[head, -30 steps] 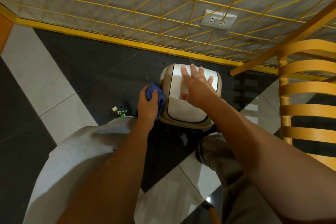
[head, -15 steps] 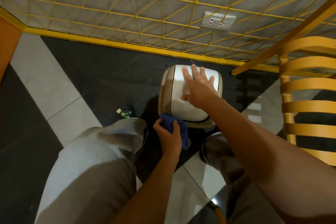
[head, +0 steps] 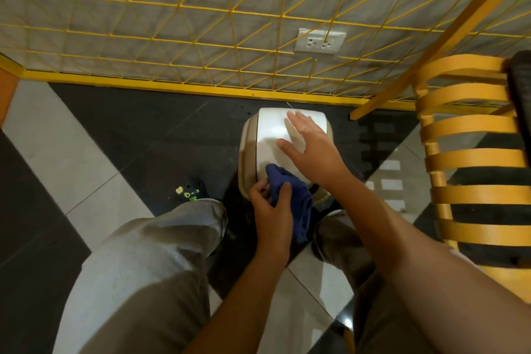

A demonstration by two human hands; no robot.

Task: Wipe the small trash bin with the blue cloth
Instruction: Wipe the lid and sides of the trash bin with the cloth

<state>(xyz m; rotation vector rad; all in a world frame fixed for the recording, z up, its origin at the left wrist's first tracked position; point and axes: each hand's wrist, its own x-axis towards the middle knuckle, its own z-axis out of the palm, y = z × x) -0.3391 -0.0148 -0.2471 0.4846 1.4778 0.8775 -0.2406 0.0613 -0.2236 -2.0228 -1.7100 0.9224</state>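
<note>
One view alone is given, taken from the head and aimed forward and steeply down. The floor (head: 86,152) and the foot of the wall (head: 143,23) are covered; the small trash bin (head: 273,135) is seen close, near mid-frame.

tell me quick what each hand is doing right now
Left hand: grips the blue cloth.
Right hand: open, flat on the small trash bin.

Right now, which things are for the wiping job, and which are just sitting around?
For the job: small trash bin; blue cloth; left hand gripping the cloth; right hand resting flat on the bin.
Just around: yellow chair; wall socket; yellow wire grid.
</note>
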